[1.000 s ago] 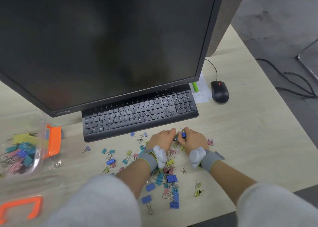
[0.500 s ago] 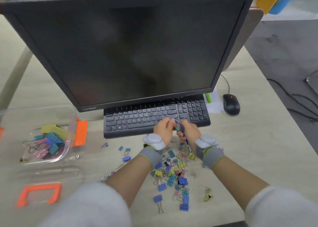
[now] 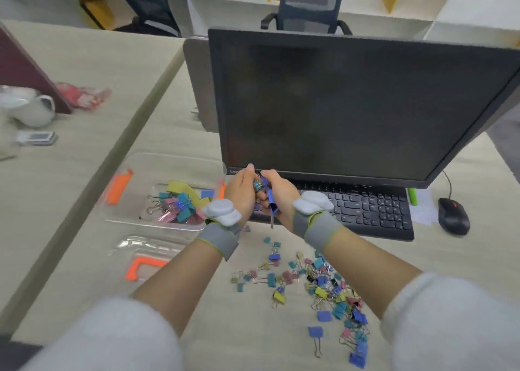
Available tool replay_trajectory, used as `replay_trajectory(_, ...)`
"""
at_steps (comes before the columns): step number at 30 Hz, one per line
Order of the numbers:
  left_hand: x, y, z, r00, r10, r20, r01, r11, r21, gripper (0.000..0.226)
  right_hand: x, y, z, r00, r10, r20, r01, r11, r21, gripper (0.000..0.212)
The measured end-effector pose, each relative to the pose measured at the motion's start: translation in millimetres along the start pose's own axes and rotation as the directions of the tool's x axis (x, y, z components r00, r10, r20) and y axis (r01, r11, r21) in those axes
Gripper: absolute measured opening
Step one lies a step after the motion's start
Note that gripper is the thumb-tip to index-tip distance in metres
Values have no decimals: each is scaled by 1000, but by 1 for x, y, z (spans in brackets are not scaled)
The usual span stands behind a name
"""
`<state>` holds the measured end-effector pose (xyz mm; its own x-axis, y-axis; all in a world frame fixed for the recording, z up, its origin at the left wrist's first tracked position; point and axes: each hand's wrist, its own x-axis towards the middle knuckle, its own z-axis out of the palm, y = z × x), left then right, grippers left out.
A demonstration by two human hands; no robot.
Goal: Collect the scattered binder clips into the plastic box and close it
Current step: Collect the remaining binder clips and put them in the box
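My left hand (image 3: 241, 191) and my right hand (image 3: 278, 194) are cupped together above the desk, shut on a bunch of binder clips (image 3: 263, 188); a blue one hangs down between the palms. They hover in front of the keyboard's left end, just right of the clear plastic box (image 3: 132, 199), which holds several coloured clips (image 3: 176, 204) and has orange latches. Its clear lid (image 3: 146, 254) with an orange clasp lies on the desk in front of it. Many scattered clips (image 3: 323, 289) remain on the desk below my forearms.
A black monitor (image 3: 357, 106) stands right behind my hands, with a black keyboard (image 3: 365, 210) under it and a black mouse (image 3: 453, 216) at the right. A desk divider runs along the left; beyond it are a white mug (image 3: 31, 109) and small items.
Both hands gathered clips off the desk, lifted together and moved left toward the plastic box. The camera view swung up and to the left.
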<state>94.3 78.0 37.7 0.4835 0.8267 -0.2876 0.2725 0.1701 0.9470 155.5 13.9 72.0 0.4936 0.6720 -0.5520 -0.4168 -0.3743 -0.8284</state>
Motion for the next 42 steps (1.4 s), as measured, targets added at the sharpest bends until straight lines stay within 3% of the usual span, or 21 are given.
replay_trajectory(2,11,4,-39,996,2,-94,-4,1000,-24,45,6,-10,41,999,-10,46,15,994,-105,35)
replay_trajectory(11,46,6,-140,967,36,-252,-18,997,73,48,36,-28,151,980,-121,159,177,895,-410,43)
replay_trajectory(19,56,-27,-154,991,-92,-95,112,964,242,55,70,4,160,996,21,91,47,732,-679,44)
replay_trajectory(25,58,-34,-154,997,-71,-21,74,958,278,55,72,9,143,996,-5,95,78,606,-792,49)
replay_trajectory(31,54,-28,-144,997,10,-77,8,971,238,47,60,3,123,995,-47,91,99,678,-728,42)
replay_trajectory(35,46,-13,-124,994,70,-88,-49,975,216,38,48,-1,101,990,-131,52,138,818,-558,23)
replay_trajectory(42,21,10,-63,979,199,41,-203,958,205,35,25,-2,29,984,-162,-80,123,924,-363,23)
